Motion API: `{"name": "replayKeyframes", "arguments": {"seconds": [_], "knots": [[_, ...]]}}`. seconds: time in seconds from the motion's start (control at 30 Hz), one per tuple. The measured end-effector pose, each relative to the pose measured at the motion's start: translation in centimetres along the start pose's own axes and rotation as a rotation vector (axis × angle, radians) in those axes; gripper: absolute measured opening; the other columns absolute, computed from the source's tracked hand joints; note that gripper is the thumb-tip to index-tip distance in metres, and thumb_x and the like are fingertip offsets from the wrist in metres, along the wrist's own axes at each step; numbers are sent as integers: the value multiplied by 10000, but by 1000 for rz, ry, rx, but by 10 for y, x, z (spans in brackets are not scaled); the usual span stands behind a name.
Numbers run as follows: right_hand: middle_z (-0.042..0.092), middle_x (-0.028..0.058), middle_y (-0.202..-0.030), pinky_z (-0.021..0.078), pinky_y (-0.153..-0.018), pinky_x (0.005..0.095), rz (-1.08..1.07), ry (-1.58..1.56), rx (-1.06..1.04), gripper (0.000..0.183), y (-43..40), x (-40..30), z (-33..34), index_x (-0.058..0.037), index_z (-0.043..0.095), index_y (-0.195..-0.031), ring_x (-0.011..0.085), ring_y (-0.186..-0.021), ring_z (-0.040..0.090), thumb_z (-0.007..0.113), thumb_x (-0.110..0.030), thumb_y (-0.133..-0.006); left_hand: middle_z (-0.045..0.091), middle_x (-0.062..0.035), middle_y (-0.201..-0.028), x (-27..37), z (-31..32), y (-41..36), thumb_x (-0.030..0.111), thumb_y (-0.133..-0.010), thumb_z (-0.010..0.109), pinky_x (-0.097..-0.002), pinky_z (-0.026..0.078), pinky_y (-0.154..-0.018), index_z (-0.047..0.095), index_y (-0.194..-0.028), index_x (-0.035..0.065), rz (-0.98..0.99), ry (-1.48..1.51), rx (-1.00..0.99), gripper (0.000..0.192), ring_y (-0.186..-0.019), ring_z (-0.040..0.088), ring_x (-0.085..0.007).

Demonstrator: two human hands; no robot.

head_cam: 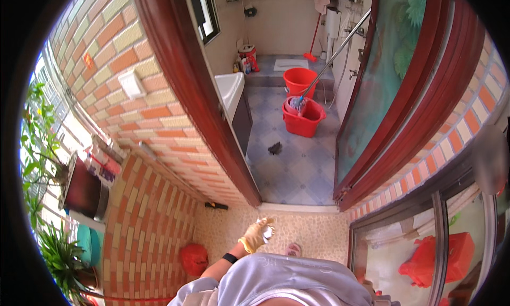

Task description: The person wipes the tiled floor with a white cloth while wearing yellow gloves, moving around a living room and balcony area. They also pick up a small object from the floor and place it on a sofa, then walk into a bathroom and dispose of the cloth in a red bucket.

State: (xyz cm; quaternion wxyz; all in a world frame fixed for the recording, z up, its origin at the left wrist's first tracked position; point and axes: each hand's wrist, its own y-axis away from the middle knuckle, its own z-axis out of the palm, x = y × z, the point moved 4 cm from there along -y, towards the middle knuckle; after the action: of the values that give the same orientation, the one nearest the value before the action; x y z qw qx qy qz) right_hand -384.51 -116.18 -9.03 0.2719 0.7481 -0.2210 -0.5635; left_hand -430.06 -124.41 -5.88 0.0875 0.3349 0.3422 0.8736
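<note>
My left hand (257, 235), in a yellow work glove with a black band on the wrist above it, is closed around a crumpled white thing (267, 233), perhaps a cloth or paper. My right hand is out of view. Beyond the doorway, a mop with a metal handle (338, 51) leans to the upper right, its head (297, 103) in a red mop bucket (305, 120). A round red bucket (299, 81) stands just behind. On the blue tiled floor lies a small dark clump (275, 148), its material unclear.
A white door sill (299, 207) crosses the floor ahead. A glazed door (382, 67) stands open at right, a white basin (231, 91) at left. A red bag (194, 259) sits by the brick wall. A red-headed broom (310, 57) leans at the back.
</note>
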Motion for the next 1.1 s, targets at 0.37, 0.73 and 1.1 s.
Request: {"name": "replayKeyframes", "arguments": {"seconds": [0.37, 0.73, 1.1], "knots": [[509, 234, -1246, 422, -968, 422, 39, -947, 474, 476, 8, 67, -59, -47, 509, -1231, 329, -1169, 491, 505, -383, -893, 593, -34, -794, 83, 77, -114, 590, -895, 467, -299, 464, -581, 549, -1192, 56, -72, -222, -237, 616, -678, 574, -149], [208, 305, -1448, 484, -922, 452, -219, -1475, 1127, 657, 146, 174, 40, -55, 334, -1409, 435, -1165, 479, 573, -385, -894, 591, -64, -782, 116, 111, -164, 550, -907, 471, -289, 501, -529, 590, -1089, 109, -408, -509, -365, 492, -635, 569, -187], [124, 203, -1522, 415, -990, 504, 226, -1796, 1262, 687, 225, 237, 199, -58, 98, -1475, 437, -1286, 368, 419, -382, -961, 620, -68, -858, 74, 116, -154, 503, -914, 492, -327, 515, -549, 604, -1101, 112, -632, -758, -450, 448, -697, 602, -206]]}}
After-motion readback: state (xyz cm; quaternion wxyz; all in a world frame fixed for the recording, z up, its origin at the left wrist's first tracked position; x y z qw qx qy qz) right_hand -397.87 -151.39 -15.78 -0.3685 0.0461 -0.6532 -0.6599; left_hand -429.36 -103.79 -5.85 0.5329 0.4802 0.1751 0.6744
